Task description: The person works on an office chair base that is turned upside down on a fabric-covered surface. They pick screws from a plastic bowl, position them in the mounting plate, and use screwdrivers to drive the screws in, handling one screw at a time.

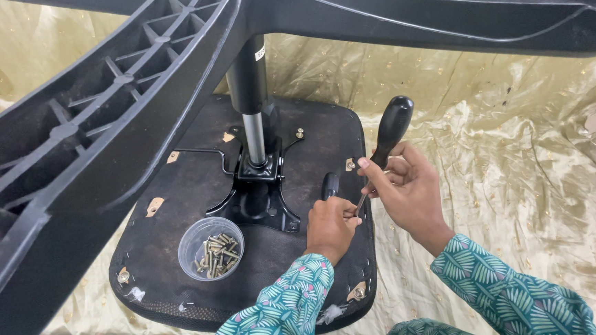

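Left hand [329, 229] fingers pinch together on something small at the screwdriver's tip; what exactly is hidden. Right hand [403, 189] is wrapped around the lower part of the black-handled screwdriver [387, 141], shaft angled down toward the left fingertips. Both work at the right edge of the upturned seat underside [175, 189]. Left of the fingers sits a clear cup of screws [211, 249]. Beyond them, the black mounting plate [258, 197] and gas column [248, 88] rise to the star base [101, 103]. Judgement: keep the driver in line with the fastener, steady the tip, press before turning.
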